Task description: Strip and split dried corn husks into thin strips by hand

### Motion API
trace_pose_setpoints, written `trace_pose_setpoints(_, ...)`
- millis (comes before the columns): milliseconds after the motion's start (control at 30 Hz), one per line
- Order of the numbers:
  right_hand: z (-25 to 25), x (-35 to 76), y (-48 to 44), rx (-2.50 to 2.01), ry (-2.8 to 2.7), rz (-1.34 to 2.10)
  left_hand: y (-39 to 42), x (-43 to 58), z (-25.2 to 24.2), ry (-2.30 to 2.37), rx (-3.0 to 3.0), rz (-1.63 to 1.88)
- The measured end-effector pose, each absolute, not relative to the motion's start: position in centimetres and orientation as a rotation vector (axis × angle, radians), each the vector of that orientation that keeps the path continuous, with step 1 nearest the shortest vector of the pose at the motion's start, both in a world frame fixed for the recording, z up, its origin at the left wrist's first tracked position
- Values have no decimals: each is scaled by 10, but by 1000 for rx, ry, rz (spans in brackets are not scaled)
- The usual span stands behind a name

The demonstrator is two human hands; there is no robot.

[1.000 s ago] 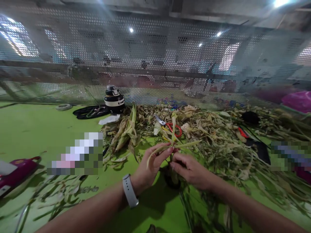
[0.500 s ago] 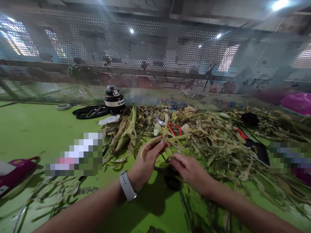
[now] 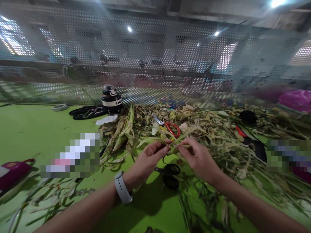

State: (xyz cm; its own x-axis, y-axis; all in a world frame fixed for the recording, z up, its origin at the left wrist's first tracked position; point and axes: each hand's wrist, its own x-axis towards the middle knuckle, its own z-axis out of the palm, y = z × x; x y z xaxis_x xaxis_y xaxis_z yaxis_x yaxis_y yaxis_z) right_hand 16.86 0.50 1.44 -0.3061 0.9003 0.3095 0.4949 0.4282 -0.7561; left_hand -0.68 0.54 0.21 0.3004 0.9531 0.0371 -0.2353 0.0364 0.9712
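Left hand (image 3: pixel 148 159): pinches the leaf strip (image 3: pixel 150 141) — centre frame.
Right hand (image 3: pixel 199 158): clamps same strip, just beside.
Below: black scissors (image 3: pixel 171 176).

Green table (image 3: pixel 29 129) backed by a perforated metal screen (image 3: pixel 155 64); black-and-white container (image 3: pixel 111 99) stands near the screen; red-handled scissors (image 3: pixel 167 126) lie on the dried-leaf heap (image 3: pixel 216 129); black-handled scissors (image 3: pixel 170 183) lie on the table.

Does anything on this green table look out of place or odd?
Yes: the red-handled scissors lie half buried in the dry leaf pile, just beyond the left hand and right hand, which pinch a leaf strip.
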Motion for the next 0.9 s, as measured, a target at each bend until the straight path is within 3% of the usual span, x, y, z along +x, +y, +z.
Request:
trace_pose_setpoints(67, 12, 168, 6, -1180, -1806, 1006, 3, -7, 2, 758, 1162, 1055)
trace_pose_setpoints(133, 11, 167, 5, -1195, -1747, 1095, 2, -7, 1, 712, 1145, 1050)
trace_pose_setpoints(633, 9, 164, 4, -1279, -1814, 817, 7, -7, -1, 834, 1086, 1051)
trace_pose_setpoints(900, 1, 168, 5, -1162, -2250, -30, 19, -12, -10, 995, 1078, 1175)
